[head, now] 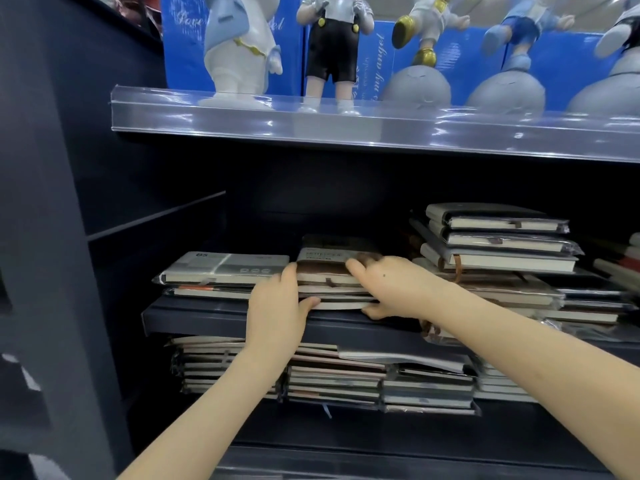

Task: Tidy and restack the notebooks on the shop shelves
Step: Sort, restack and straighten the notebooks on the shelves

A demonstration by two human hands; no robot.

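- Gripping stack (330, 284) at frame centre: left hand (277, 303) curled on left end, right hand (391, 289) pinching right end, thumb beneath.
- Lying crosswise between both.

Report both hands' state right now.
Left hand: grips the left end of the middle notebook stack.
Right hand: grips that stack's right end.

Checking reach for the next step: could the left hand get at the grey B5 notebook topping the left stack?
Probably yes: the grey B5 notebook lies uncovered right beside the left hand, though that hand holds the middle stack and must let go first.
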